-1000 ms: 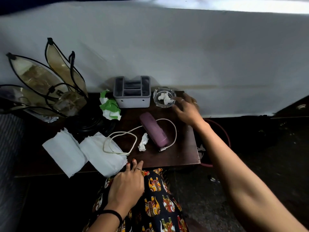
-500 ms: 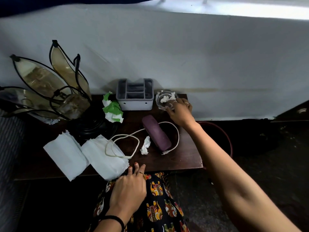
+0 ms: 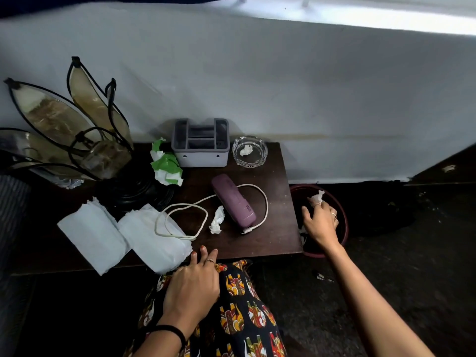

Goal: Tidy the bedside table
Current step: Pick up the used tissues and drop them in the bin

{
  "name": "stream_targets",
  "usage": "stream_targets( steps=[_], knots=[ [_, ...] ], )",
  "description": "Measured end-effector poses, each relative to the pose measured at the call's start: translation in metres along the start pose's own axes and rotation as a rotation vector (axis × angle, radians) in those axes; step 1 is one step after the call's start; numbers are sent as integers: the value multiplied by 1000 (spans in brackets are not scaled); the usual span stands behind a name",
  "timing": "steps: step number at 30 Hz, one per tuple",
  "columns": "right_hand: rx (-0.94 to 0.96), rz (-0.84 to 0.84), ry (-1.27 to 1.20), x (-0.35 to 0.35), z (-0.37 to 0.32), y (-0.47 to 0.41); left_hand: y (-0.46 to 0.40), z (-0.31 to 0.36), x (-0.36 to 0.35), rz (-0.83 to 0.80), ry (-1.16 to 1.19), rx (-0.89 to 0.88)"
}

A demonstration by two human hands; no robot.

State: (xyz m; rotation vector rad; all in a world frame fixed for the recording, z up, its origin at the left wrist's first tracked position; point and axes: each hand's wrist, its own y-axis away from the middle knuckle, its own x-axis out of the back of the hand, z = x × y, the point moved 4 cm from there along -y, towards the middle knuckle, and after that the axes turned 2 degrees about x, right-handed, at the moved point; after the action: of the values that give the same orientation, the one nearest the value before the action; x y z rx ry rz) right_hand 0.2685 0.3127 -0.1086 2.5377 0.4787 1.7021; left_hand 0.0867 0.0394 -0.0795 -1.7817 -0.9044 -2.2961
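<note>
Bedside table (image 3: 280, 176): right hand (image 3: 320, 220) pinches tissue (image 3: 317, 196) over shadowed bin (image 3: 343, 220).

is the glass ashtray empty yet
No. One crumpled white scrap still lies inside the glass ashtray at the table's back edge.

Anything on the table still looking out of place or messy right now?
Yes. A crumpled tissue lies loose beside the purple case, a green-and-white wad sits by the grey organizer, and a scrap remains in the ashtray. The white cable sprawls over a pack that overhangs the table edge.
</note>
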Motion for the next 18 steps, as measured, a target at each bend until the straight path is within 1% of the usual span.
stream_targets(
  steps=[3, 6, 9, 13, 18],
  knots=[
    [-25, -35, -5, -1, 0, -1, 0, 2, 1, 4, -9, -10],
    [13, -33, -19, -2, -18, -10, 1, 3, 1, 4, -16, -12],
    [117, 0, -32, -3, -54, -24, 0, 4, 1, -4, -35, -20],
    [306, 37, -59, -3, -112, -38, 0, 4, 2, -7, -34, -21],
    [516, -58, 71, -16, -174, -49, -1, 3, 2, -11, -49, -22]
  ],
)
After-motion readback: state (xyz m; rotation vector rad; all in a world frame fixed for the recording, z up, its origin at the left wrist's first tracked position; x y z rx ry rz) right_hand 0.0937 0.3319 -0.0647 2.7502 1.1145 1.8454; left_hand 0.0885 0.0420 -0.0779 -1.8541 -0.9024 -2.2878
